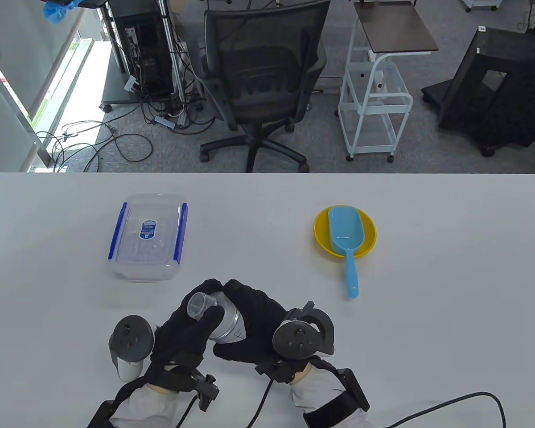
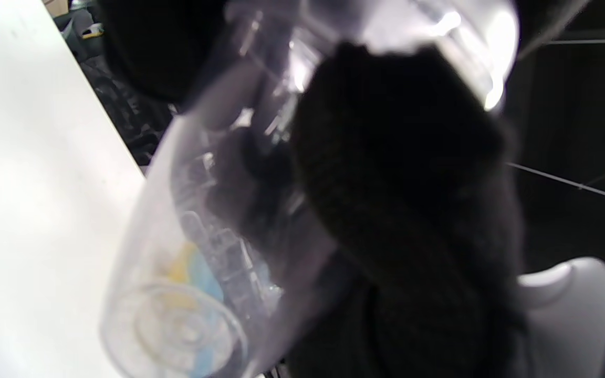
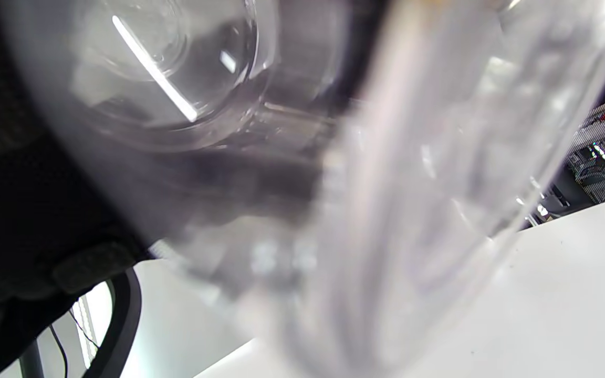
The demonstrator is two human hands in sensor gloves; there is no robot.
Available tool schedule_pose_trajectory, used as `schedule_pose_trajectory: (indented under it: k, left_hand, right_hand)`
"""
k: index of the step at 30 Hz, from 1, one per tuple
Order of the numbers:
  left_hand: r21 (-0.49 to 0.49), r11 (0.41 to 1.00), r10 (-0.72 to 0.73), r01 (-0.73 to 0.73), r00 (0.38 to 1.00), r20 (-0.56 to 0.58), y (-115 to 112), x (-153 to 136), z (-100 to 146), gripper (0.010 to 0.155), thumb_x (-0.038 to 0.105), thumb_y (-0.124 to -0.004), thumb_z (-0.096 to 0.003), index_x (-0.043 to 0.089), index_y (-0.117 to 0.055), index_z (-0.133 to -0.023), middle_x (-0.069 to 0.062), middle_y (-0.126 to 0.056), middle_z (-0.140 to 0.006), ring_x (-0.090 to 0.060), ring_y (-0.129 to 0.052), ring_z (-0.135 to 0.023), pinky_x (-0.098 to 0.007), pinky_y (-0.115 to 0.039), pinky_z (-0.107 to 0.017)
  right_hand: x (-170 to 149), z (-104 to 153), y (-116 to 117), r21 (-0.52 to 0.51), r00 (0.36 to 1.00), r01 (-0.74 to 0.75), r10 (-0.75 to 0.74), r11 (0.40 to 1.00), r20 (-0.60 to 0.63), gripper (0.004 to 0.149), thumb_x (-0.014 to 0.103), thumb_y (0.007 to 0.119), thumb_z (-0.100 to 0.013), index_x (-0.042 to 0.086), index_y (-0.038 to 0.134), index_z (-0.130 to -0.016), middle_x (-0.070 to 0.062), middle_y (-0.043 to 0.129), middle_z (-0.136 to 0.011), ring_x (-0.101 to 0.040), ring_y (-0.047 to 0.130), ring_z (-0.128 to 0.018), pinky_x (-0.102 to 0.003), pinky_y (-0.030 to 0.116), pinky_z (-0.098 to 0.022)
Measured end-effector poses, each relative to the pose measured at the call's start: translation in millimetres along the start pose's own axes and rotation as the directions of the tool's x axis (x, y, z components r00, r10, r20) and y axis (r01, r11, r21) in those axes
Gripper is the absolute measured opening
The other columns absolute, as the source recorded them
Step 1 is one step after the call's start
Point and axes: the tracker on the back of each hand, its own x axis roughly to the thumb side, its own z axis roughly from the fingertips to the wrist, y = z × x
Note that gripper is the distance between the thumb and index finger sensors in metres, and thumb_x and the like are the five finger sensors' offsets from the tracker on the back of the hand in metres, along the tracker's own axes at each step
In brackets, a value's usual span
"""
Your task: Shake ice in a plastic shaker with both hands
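A clear plastic shaker (image 1: 220, 318) with a small clear cap (image 1: 200, 305) is held tilted above the near middle of the table, cap toward the upper left. My left hand (image 1: 191, 327) grips it from the left, thumb over the cap end. My right hand (image 1: 254, 323) wraps around it from the right. The shaker fills the left wrist view (image 2: 213, 231), where ice pieces show inside it, and the right wrist view (image 3: 365, 173), blurred. Black gloved fingers (image 2: 402, 173) cross its wall.
A clear lidded container with blue clips (image 1: 148, 236) stands at the left. A yellow bowl (image 1: 370, 238) holds a blue scoop (image 1: 345, 236) at the right. The table's far edge borders an office chair (image 1: 261, 76) and a white cart (image 1: 374, 107).
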Motion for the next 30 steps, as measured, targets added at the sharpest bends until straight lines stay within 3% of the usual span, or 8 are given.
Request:
schedule_pose_trajectory:
  k: [14,24,26,30]
  left_hand:
    - [-0.008,0.997,0.072,-0.072,0.997,0.025,4.4,-10.9,-1.0,0.080,0.077,-0.063,-0.0626,0.017,-0.060,-0.115,-0.029,-0.080,-0.101,-0.044,-0.090,-0.083,-0.054,-0.084,-0.061]
    - [-0.071,0.993,0.097,-0.094,0.994,0.045,13.1,-5.5,-8.4,0.081,0.077,-0.064,-0.0626,0.018,-0.057,-0.118,-0.028,-0.077,-0.105,-0.045,-0.087,-0.088,-0.055,-0.082,-0.064]
    - [-0.053,0.993,0.107,-0.105,0.993,0.048,21.3,-3.4,-8.7,0.081,0.076,-0.066,-0.0621,0.018,-0.057,-0.118,-0.028,-0.077,-0.106,-0.045,-0.086,-0.089,-0.056,-0.080,-0.064]
    - [-0.012,0.999,-0.046,0.046,0.999,0.018,44.0,-3.1,-3.4,0.083,0.075,-0.068,-0.0607,0.015,-0.059,-0.117,-0.029,-0.078,-0.105,-0.047,-0.087,-0.088,-0.059,-0.080,-0.063]
  right_hand:
    - [-7.8,-1.7,-1.7,0.061,0.996,0.093,-0.093,0.994,-0.003,0.112,0.064,0.099,-0.031,0.024,0.028,-0.108,-0.026,0.066,-0.097,-0.045,0.085,-0.076,-0.064,0.076,-0.058]
    - [-9.2,-2.8,-5.5,0.052,0.991,0.132,-0.132,0.990,-0.001,0.110,0.062,0.098,-0.033,0.030,0.023,-0.108,-0.025,0.061,-0.101,-0.046,0.081,-0.081,-0.065,0.072,-0.061]
    - [-13.2,-1.5,-9.2,0.023,0.987,0.161,-0.160,0.987,-0.031,0.109,0.063,0.096,-0.035,0.029,0.023,-0.108,-0.025,0.060,-0.102,-0.045,0.081,-0.081,-0.065,0.073,-0.060]
    - [-28.9,4.3,-25.0,-0.143,0.968,0.199,-0.217,0.969,-0.124,0.106,0.058,0.098,-0.035,0.031,0.026,-0.107,-0.025,0.056,-0.104,-0.049,0.077,-0.083,-0.067,0.070,-0.061]
